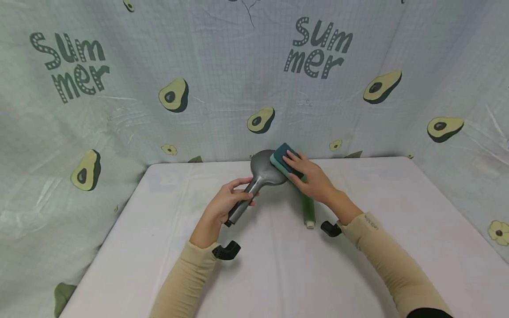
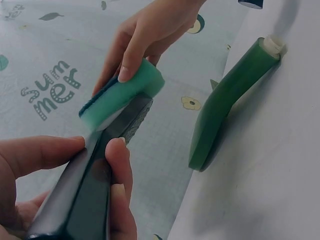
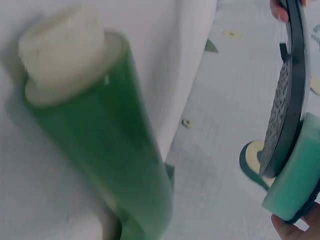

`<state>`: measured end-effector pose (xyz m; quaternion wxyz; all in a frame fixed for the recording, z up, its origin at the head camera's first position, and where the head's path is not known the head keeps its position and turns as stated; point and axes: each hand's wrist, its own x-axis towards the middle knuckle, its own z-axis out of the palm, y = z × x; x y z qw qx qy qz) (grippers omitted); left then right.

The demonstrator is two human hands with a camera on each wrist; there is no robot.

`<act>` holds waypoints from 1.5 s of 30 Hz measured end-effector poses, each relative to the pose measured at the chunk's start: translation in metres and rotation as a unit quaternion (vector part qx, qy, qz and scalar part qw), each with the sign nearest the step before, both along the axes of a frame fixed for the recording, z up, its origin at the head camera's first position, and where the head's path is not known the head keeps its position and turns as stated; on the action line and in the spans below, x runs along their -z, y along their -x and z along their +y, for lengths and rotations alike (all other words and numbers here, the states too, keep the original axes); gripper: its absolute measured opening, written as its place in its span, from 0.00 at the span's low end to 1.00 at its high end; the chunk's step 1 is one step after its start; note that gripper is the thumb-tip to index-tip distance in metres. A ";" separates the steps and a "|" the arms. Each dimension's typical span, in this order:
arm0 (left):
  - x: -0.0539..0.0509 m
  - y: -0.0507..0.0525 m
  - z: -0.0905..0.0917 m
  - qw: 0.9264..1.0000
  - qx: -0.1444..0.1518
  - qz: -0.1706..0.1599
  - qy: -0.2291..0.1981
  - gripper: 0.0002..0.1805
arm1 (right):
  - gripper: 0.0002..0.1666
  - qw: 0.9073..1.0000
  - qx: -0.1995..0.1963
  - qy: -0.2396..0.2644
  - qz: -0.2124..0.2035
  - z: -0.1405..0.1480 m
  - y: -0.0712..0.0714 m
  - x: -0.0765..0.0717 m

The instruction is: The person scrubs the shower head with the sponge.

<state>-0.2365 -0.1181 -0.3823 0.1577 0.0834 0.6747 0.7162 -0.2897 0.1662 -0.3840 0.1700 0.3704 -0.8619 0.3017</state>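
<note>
A grey handheld shower head (image 1: pixel 263 167) is held up above the table by its handle, gripped between the thumb and fingers of my left hand (image 1: pixel 226 202). Its smooth back faces up in the head view; the nozzle side shows edge-on in the right wrist view. My right hand (image 1: pixel 314 177) pinches a teal sponge (image 2: pixel 127 95) with a dark scouring layer, soft side against the back of the shower head. Below my right hand lies a green object (image 2: pixel 225 105), shaped like a shower head, with a white end piece (image 3: pixel 65 45); the head view hides part of it.
A white-covered table (image 1: pixel 254 274) reaches back to a hanging sheet (image 1: pixel 222 57) printed with avocados and lettering. Black wrist cameras (image 1: pixel 226 250) sit at both sleeve cuffs.
</note>
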 end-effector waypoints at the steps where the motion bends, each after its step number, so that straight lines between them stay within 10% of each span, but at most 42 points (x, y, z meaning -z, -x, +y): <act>1: 0.000 -0.001 0.000 1.000 0.001 0.000 0.003 0.32 | 0.31 1.000 -0.005 -0.003 0.010 -0.003 -0.003 0.001; 11: 0.003 -0.001 -0.001 1.000 0.013 0.008 0.019 0.31 | 0.30 0.989 -0.066 -0.039 0.126 -0.029 -0.019 0.003; 24: 0.002 0.002 0.003 0.999 0.025 0.008 0.033 0.32 | 0.30 0.998 0.055 0.029 -0.011 0.003 0.004 0.003; 37: 0.006 0.003 0.002 0.999 0.033 0.020 0.037 0.30 | 0.29 0.983 -0.064 -0.066 0.156 -0.043 -0.029 -0.009; 45: 0.003 0.000 0.004 0.998 0.032 0.022 0.042 0.32 | 0.29 0.994 -0.024 -0.015 0.103 -0.027 -0.011 -0.003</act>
